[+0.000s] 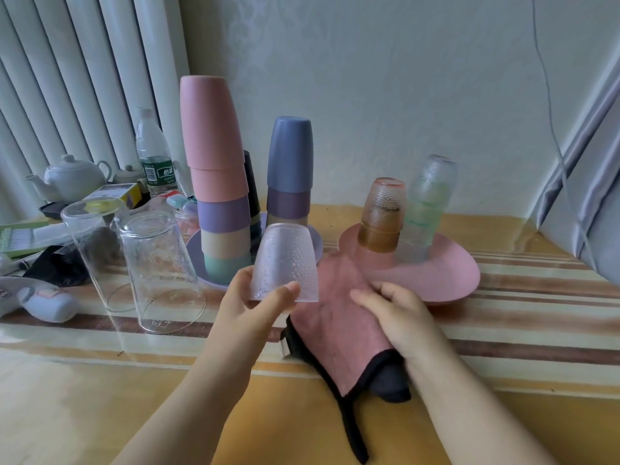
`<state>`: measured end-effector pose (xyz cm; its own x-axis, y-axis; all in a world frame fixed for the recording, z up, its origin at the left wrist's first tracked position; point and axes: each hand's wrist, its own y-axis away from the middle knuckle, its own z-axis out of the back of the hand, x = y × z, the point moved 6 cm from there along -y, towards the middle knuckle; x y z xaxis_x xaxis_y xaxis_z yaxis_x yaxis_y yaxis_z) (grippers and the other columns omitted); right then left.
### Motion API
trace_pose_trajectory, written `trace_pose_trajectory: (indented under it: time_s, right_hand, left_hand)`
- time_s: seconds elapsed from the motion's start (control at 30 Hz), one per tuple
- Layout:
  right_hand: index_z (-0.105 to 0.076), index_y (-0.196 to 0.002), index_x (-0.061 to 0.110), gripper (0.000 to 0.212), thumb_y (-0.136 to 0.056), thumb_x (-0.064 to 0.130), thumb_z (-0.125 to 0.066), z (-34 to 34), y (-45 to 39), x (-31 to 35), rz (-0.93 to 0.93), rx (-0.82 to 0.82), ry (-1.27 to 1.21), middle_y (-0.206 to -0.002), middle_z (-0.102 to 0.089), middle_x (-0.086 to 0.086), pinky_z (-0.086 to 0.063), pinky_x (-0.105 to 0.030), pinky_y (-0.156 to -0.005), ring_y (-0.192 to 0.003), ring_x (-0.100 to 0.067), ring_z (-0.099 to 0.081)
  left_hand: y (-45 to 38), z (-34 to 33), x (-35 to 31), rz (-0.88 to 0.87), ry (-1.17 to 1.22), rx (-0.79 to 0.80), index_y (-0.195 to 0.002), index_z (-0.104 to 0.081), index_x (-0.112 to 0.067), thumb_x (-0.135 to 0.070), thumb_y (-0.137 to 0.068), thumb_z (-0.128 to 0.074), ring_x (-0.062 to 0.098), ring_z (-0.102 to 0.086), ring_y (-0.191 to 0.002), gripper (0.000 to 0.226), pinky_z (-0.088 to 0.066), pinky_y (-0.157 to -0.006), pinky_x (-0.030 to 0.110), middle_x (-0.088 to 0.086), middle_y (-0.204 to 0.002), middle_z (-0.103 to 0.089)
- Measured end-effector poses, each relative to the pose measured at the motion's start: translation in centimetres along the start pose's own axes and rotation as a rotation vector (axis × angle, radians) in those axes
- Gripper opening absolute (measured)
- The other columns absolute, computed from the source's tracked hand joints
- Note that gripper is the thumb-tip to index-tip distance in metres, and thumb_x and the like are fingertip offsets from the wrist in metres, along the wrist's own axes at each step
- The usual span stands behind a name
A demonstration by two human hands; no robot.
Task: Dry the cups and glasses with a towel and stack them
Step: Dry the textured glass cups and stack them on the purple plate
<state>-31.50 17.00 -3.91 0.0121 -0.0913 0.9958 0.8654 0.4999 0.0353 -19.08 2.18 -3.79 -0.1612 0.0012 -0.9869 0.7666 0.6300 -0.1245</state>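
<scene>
A small dimpled clear glass [284, 261] is held upside down above the striped table [503, 330], in front of the person. The left hand [255, 307] pinches it near the rim, thumb on the near side and fingers behind. The right hand [399, 313] lies on a pink towel [339, 317] on the table, fingers curled into the cloth, seemingly gathering it. Just behind, on a pink plate [446, 276], stand two stacks of upturned glasses, one amber [382, 216] and one green [429, 199]. To the left rise two tall cup stacks [218, 182] on a lilac plate [201, 263], and two large clear glasses [154, 270] stand upturned. A light pinch on wet, bumpy glass looks risky: it could slip and fall. Lifting the towel might drag the pink plate or nudge its stacks, and the tall stacks could topple if bumped.
</scene>
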Motion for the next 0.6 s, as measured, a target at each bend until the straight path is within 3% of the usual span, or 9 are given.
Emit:
trace_pose_trajectory:
  time_s: [0.07, 0.17, 0.27, 0.37, 0.43, 0.5, 0.53, 0.6]
  right_hand:
    - [-0.071, -0.086, 0.014, 0.011, -0.082, 0.022, -0.065, -0.1, 0.1, 0.1, -0.043, 0.031, -0.239, -0.089, -0.073, -0.008, -0.052, -0.031, -0.073, -0.082, -0.022, -0.067]
    - [-0.068, -0.11, 0.014, 0.041, -0.075, 0.035, -0.065, -2.7, 0.9, 0.4, -0.061, 0.271, -0.548, -0.113, -0.069, -0.012, -0.048, -0.043, -0.095, -0.105, -0.024, -0.066]
    - [-0.041, -0.139, 0.041, 0.066, -0.079, 0.06, -0.06, -5.2, 1.7, 0.0, 0.195, 0.373, -0.347, -0.152, -0.035, 0.01, -0.021, -0.047, -0.117, -0.142, -0.013, -0.029]
    - [-0.019, -0.133, 0.064, 0.053, -0.084, 0.065, -0.04, -5.9, 2.4, -0.2, 0.324, 0.271, -0.134, -0.151, -0.006, 0.036, -0.011, -0.034, -0.121, -0.139, 0.015, -0.007]
    - [-0.021, -0.129, 0.064, 0.044, -0.088, 0.055, -0.032, -4.8, 2.1, 0.3, 0.308, 0.177, -0.167, -0.146, -0.011, 0.042, -0.012, -0.03, -0.12, -0.135, 0.02, -0.011]
    - [-0.032, -0.128, 0.061, 0.042, -0.086, 0.057, -0.035, -3.2, 1.1, 0.4, 0.306, 0.075, -0.192, -0.144, -0.027, 0.037, -0.019, -0.032, -0.119, -0.136, 0.013, -0.023]
    - [-0.04, -0.129, 0.055, 0.047, -0.083, 0.064, -0.039, -2.6, 0.7, 0.2, 0.277, 0.045, -0.207, -0.144, -0.036, 0.029, -0.024, -0.035, -0.118, -0.135, 0.006, -0.031]
    - [-0.05, -0.132, 0.038, 0.077, -0.068, 0.081, -0.048, -2.1, 0.3, -0.6, 0.168, 0.008, -0.248, -0.14, -0.051, 0.012, -0.032, -0.043, -0.113, -0.131, -0.008, -0.045]
  left_hand:
    - [0.2, -0.5, 0.0, -0.019, -0.074, 0.016, -0.106, -0.062, -0.027, -0.051, -0.052, -0.072, 0.012, -0.068, -0.083, 0.06, -0.057, -0.07, 0.026, -0.005, -0.091, -0.072]
    - [0.3, -1.2, 0.2, -0.058, -0.136, 0.019, -0.106, -0.063, -0.025, -0.036, -0.06, -0.076, 0.008, -0.069, -0.078, 0.048, -0.054, -0.065, 0.018, -0.006, -0.089, -0.073]
    - [0.2, -1.2, 0.4, -0.104, -0.205, 0.022, -0.1, -0.065, -0.026, -0.042, -0.06, -0.073, 0.008, -0.069, -0.077, 0.044, -0.052, -0.066, 0.017, -0.007, -0.086, -0.074]
    - [0.2, -1.8, 0.2, -0.16, -0.296, 0.113, -0.096, -0.068, -0.025, -0.033, -0.065, -0.072, 0.006, -0.066, -0.074, 0.032, -0.05, -0.067, 0.018, -0.009, -0.082, -0.073]
    - [0.4, -2.6, 0.5, -0.156, -0.32, 0.223, -0.098, -0.069, -0.025, -0.037, -0.063, -0.074, 0.005, -0.066, -0.078, 0.037, -0.052, -0.071, 0.021, -0.008, -0.085, -0.074]
    - [0.7, -3.4, 1.2, -0.097, -0.298, 0.312, -0.098, -0.07, -0.022, -0.044, -0.061, -0.075, 0.008, -0.065, -0.08, 0.043, -0.052, -0.077, 0.03, -0.001, -0.089, -0.074]
    - [0.8, -3.7, 1.6, -0.064, -0.266, 0.337, -0.098, -0.07, -0.019, -0.045, -0.061, -0.076, 0.011, -0.063, -0.081, 0.046, -0.051, -0.078, 0.035, 0.005, -0.09, -0.073]
    - [0.9, -3.9, 2.0, -0.026, -0.186, 0.346, -0.099, -0.067, -0.007, -0.044, -0.061, -0.077, 0.018, -0.058, -0.081, 0.054, -0.044, -0.077, 0.039, 0.022, -0.092, -0.066]
